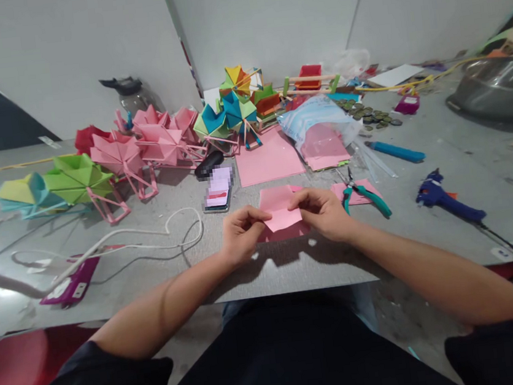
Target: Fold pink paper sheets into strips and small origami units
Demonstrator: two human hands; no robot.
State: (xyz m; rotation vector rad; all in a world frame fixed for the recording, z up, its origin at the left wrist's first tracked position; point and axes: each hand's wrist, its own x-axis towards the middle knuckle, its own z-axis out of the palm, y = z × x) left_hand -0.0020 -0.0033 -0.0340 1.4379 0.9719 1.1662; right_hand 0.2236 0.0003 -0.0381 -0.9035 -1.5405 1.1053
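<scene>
Between my two hands is a small pink sheet of paper with a crease across it, held just above the table near its front edge. My left hand pinches the left side of the sheet between thumb and fingers. On the opposite side, my right hand grips the paper the same way. Part of another pink piece shows below the sheet; whether it is joined to it I cannot tell. Right of my right hand, green-handled pliers lie on a pink paper piece.
Folded paper wheels on stick frames crowd the left and back. A phone, large pink sheet, plastic bag, blue cutter and glue gun lie around. A power strip with cables is left; a metal bowl, right.
</scene>
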